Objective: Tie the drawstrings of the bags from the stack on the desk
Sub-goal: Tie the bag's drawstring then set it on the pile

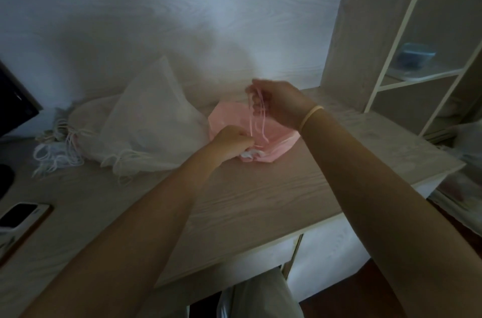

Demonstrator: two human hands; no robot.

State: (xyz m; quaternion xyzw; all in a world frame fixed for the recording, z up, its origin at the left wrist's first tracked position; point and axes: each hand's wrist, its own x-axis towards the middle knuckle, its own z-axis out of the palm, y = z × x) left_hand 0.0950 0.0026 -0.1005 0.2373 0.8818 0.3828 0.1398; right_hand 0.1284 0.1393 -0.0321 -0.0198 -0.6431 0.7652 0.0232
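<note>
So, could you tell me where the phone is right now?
In the head view, the phone lies at the desk's near left edge, in front of the white bags.

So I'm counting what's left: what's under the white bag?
The white bag lies on more pale bags, their drawstrings spilling left. How many it covers can't be seen.
</note>
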